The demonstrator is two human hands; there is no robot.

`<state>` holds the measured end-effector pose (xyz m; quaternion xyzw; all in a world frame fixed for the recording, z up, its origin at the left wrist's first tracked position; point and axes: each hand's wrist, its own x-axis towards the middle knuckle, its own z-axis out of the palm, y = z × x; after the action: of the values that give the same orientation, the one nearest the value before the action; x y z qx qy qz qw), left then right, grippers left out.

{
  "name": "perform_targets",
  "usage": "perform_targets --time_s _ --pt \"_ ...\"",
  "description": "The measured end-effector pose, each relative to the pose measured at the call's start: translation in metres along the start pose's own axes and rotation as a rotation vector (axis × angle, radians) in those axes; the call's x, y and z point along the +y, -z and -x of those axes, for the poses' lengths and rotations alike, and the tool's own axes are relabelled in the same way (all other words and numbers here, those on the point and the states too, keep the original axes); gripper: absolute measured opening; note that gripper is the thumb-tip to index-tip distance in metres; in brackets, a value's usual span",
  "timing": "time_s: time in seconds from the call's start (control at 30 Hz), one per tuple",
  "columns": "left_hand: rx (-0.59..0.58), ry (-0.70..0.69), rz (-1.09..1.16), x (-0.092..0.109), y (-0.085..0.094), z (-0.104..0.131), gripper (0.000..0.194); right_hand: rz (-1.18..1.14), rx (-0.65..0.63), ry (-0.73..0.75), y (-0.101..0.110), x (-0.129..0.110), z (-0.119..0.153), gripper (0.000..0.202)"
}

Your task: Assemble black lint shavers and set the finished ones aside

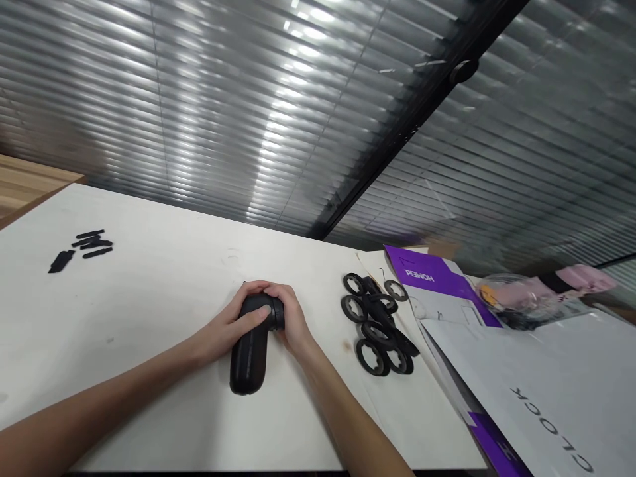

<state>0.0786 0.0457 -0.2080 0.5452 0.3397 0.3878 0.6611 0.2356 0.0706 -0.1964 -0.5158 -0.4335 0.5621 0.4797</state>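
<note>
Both your forearms reach in from the lower edge, bare, and converge at the middle. Your left hand (229,326) lies palm down, its fingers (254,317) curled over and closed, thumb stretched toward the right. Your right hand (293,318) meets it from the other side, fingers bent and wrapped, knuckles up, wrist angled inward.

Both forearms are bare from the lower frame edge to the wrists, with no sleeves, gloves, watch or bands showing. The left hand (233,324) and right hand (293,321) are bare too, slim, with short, unpainted nails; no rings can be made out on the fingers.
</note>
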Motion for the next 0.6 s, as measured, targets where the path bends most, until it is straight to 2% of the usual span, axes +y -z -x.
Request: perform_targets --time_s 0.1,0.2,0.37,0.6 --pt "0.035 0.026 0.069 -0.003 -0.001 -0.001 0.041 -0.034 -0.069 0.059 -0.007 0.004 0.001 0.029" --pt "0.054 0.056 0.187 -0.003 -0.001 -0.001 0.041 -0.028 -0.062 0.114 -0.012 0.002 0.005 0.031" --pt "0.051 0.169 0.349 -0.001 0.000 -0.001 0.050 0.136 -0.077 0.210 -0.010 -0.004 0.011 0.026" --pt "0.052 0.278 0.420 0.001 0.003 -0.001 0.057 0.321 -0.139 0.287 -0.003 -0.002 0.012 0.028"
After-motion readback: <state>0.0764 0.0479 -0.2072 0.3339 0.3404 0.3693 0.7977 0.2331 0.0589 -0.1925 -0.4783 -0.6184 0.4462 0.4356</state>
